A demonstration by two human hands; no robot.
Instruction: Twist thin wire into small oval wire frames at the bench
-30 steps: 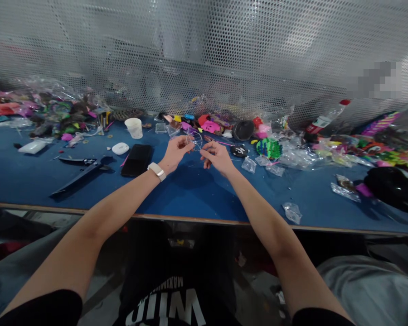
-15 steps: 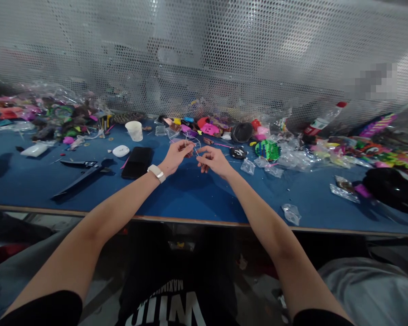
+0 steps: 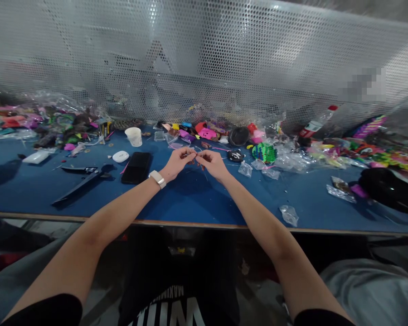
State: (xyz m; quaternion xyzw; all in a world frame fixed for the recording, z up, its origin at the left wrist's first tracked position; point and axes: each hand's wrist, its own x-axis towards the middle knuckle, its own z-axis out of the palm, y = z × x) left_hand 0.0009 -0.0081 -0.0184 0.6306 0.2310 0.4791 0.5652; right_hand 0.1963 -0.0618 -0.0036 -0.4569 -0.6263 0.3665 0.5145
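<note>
Blue table point(image 3: 190, 199), hands point(image 3: 178, 159) mid-surface

Bare blue table point(image 3: 190, 199) lies open toward the near edge; black phone point(image 3: 136, 167) and clear bags point(image 3: 258, 167) flank it.

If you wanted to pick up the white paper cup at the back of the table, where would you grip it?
Probably around the side wall of the cup, from the near side or above: it stands upright, mouth open, with bare table before it.
</note>
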